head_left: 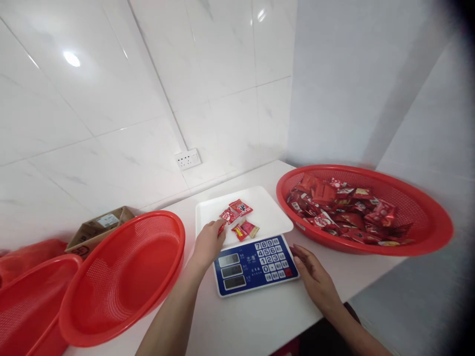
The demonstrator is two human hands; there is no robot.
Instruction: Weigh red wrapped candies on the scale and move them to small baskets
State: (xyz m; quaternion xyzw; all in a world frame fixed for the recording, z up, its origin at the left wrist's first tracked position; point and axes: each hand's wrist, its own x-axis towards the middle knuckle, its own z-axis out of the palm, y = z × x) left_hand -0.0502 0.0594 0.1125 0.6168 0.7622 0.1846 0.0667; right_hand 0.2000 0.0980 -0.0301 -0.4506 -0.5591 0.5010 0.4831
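A digital scale (254, 264) with a blue keypad panel lies on the table, its white tray (274, 210) at the back. Several small red snack packets (241, 206) are on the tray, one with a yellow and gold part near the front. My left hand (210, 243) is at the tray's front left, its fingers closed on a small red packet (221, 228) that is mostly hidden. On the other side, my right hand (313, 277) is beside the scale's right edge, fingers stretched out and holding nothing; the fingertips seem to touch the edge.
To the right stands a red plastic basket (430, 217) with many red packets (345, 212). At left are a bare red basket (122, 277), a second red basket (37, 306) and a cardboard box (89, 237). Behind is a tiled wall with a socket (188, 158).
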